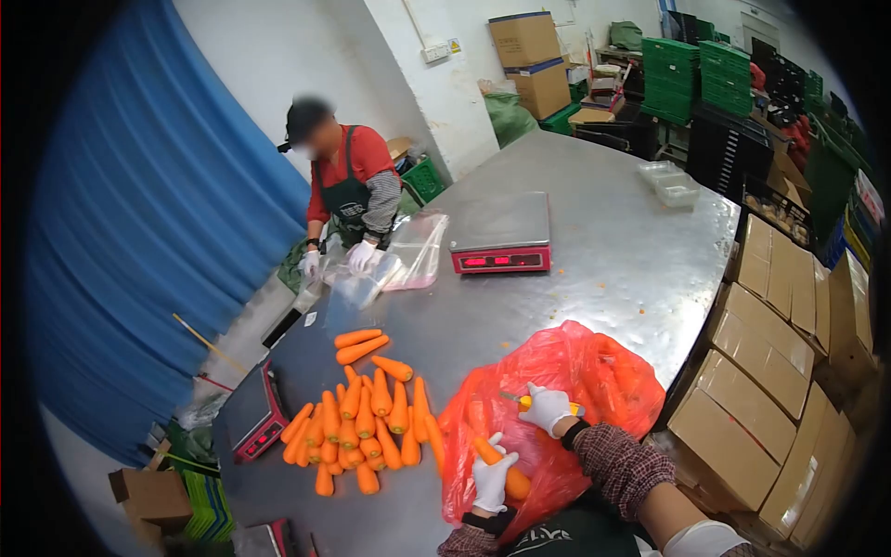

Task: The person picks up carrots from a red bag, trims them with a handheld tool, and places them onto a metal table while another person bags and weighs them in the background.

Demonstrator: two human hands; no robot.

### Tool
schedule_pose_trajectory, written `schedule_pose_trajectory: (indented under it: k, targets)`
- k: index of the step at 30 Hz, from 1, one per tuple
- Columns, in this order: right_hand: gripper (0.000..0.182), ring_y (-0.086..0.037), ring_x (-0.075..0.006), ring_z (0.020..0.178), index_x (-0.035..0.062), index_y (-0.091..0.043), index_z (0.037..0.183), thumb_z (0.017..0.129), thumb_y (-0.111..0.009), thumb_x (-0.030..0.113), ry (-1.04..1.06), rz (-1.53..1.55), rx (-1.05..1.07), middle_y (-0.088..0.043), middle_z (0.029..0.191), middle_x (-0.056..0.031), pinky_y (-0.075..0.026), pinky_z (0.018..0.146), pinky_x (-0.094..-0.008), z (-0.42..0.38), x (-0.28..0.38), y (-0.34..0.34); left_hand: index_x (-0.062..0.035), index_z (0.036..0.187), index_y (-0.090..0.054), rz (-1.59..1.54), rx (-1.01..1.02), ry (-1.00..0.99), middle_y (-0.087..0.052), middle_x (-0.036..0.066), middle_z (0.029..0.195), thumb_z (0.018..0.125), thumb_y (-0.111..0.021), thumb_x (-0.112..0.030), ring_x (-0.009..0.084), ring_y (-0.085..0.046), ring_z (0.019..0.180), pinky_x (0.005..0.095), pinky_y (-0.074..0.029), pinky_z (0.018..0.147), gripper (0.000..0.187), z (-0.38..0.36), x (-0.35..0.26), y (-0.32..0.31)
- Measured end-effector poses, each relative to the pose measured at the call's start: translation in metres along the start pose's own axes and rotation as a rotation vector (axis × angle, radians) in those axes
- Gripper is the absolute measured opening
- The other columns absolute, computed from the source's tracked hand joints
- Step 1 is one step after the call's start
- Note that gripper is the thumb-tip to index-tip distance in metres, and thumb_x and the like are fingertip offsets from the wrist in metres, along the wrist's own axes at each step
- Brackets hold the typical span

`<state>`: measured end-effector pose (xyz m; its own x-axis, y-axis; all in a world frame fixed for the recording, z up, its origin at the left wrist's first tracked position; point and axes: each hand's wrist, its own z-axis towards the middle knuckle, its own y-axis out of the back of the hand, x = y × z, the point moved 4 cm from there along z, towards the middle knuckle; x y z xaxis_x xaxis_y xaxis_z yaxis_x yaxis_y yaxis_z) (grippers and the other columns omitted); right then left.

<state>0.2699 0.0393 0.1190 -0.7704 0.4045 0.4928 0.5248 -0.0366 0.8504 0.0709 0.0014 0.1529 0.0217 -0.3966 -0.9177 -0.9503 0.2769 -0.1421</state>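
Note:
My left hand (489,483), in a white glove, is closed around a carrot (517,484) at the near edge of the table. Just right of it and farther up, my gloved right hand (549,410) grips a yellow-handled knife (525,402), its short blade pointing left. Both hands are over an opened red plastic bag (534,357), whose film shows more carrots underneath. Left of the bag, a loose pile of carrots (357,432) lies on the metal table (613,246).
A red scale (501,234) with lit digits stands mid-table, another scale (255,413) at the left edge. Clear plastic trays (670,184) sit far right. Across the table, a co-worker (348,186) in white gloves handles clear bags (416,252). Cardboard boxes (733,427) line the right side.

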Motion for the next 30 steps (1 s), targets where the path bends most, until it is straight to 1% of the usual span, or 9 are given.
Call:
schedule_pose_trajectory:
  k: [5, 6, 7, 11, 14, 19, 22, 26, 30]
  targets:
    - [0.059, -0.069, -0.0331, 0.092, 0.0159, -0.060, 0.130, 0.076, -0.074, 0.034, 0.178, 0.296, -0.247, -0.067, 0.110, -0.0137, -0.056, 0.080, -0.0421, -0.048, 0.037, 0.099, 0.0077, 0.128, -0.055, -0.352, 0.096, 0.068, -0.063, 0.012, 0.103, 0.080, -0.060, -0.001, 0.0167, -0.060, 0.077, 0.0313, -0.051, 0.083, 0.048, -0.007, -0.047, 0.024]
    - [0.059, -0.069, -0.0325, 0.091, 0.0158, -0.060, 0.130, 0.075, -0.076, 0.031, 0.233, 0.415, -0.333, -0.067, 0.110, -0.0128, -0.056, 0.080, -0.0403, -0.066, 0.049, 0.132, 0.0050, 0.138, -0.048, -0.314, 0.213, 0.080, -0.058, 0.020, 0.127, 0.078, -0.057, -0.008, 0.0255, -0.061, 0.105, 0.0400, -0.047, 0.099, 0.061, -0.008, -0.049, 0.026]
    - [0.058, -0.069, -0.0239, 0.094, 0.0137, -0.061, 0.128, 0.074, -0.079, 0.018, 0.339, 0.552, -0.448, -0.065, 0.110, -0.0092, -0.056, 0.079, -0.0373, -0.081, 0.055, 0.155, 0.0050, 0.138, -0.048, -0.322, 0.208, 0.072, -0.058, 0.020, 0.127, 0.078, -0.057, -0.008, 0.0255, -0.061, 0.105, 0.0400, -0.047, 0.099, 0.061, -0.011, -0.055, 0.021]
    - [0.056, -0.060, -0.0138, 0.110, 0.0030, -0.054, 0.131, 0.079, -0.075, 0.001, 0.199, 1.605, -0.276, -0.060, 0.118, -0.0056, -0.054, 0.087, -0.0318, -0.134, 0.069, 0.172, -0.0060, 0.155, -0.022, -0.621, 0.420, 0.027, -0.024, 0.025, 0.159, 0.071, -0.061, -0.018, 0.0395, -0.022, 0.149, 0.0550, -0.020, 0.121, 0.094, -0.028, -0.100, -0.024]
    - [0.052, -0.061, -0.0146, 0.108, -0.0003, -0.054, 0.130, 0.083, -0.076, 0.004, -0.014, 1.449, -0.041, -0.062, 0.119, -0.0058, -0.050, 0.094, -0.0300, -0.161, 0.063, 0.133, -0.0066, 0.153, -0.027, -0.658, 0.465, -0.210, -0.037, 0.023, 0.151, 0.067, -0.063, -0.020, 0.0394, -0.035, 0.142, 0.0537, -0.024, 0.120, 0.094, -0.053, -0.153, -0.054]
    - [0.044, -0.067, -0.0162, 0.096, 0.0023, -0.061, 0.122, 0.084, -0.078, 0.016, 0.010, 1.096, 0.092, -0.067, 0.110, -0.0032, -0.052, 0.084, -0.0304, -0.179, 0.061, 0.118, -0.0064, 0.142, -0.036, -0.672, 0.495, -0.196, -0.053, 0.012, 0.118, 0.067, -0.068, -0.020, 0.0311, -0.053, 0.115, 0.0499, -0.036, 0.113, 0.083, -0.062, -0.154, -0.036]
    - [0.039, -0.068, -0.0270, 0.079, 0.0154, -0.068, 0.118, 0.083, -0.077, 0.031, 0.359, 0.612, -0.315, -0.067, 0.091, -0.0086, -0.054, 0.068, -0.0313, -0.189, 0.078, 0.178, -0.0054, 0.138, -0.037, -0.193, 0.283, -0.386, -0.051, 0.010, 0.118, 0.067, -0.070, -0.001, 0.0246, -0.052, 0.116, 0.0422, -0.040, 0.107, 0.078, -0.067, -0.158, -0.018]
    - [0.031, -0.065, -0.0186, 0.059, 0.0156, -0.075, 0.106, 0.083, -0.076, 0.037, 0.516, 0.310, -0.328, -0.064, 0.069, -0.0015, -0.050, 0.053, -0.0295, -0.200, 0.094, 0.199, -0.0019, 0.134, -0.042, 0.278, -0.057, -0.562, -0.049, 0.012, 0.120, 0.065, -0.071, 0.003, 0.0270, -0.052, 0.115, 0.0404, -0.039, 0.106, 0.075, -0.071, -0.158, -0.011]
    - [0.035, -0.064, -0.0183, 0.057, 0.0154, -0.075, 0.109, 0.083, -0.076, 0.038, 0.516, 0.242, -0.294, -0.064, 0.068, -0.0023, -0.049, 0.052, -0.0295, -0.204, 0.105, 0.208, -0.0025, 0.127, -0.047, 0.842, -0.336, -1.041, -0.050, 0.018, 0.118, 0.058, -0.076, -0.001, 0.0413, -0.047, 0.112, 0.0497, -0.037, 0.098, 0.075, -0.090, -0.187, -0.013]
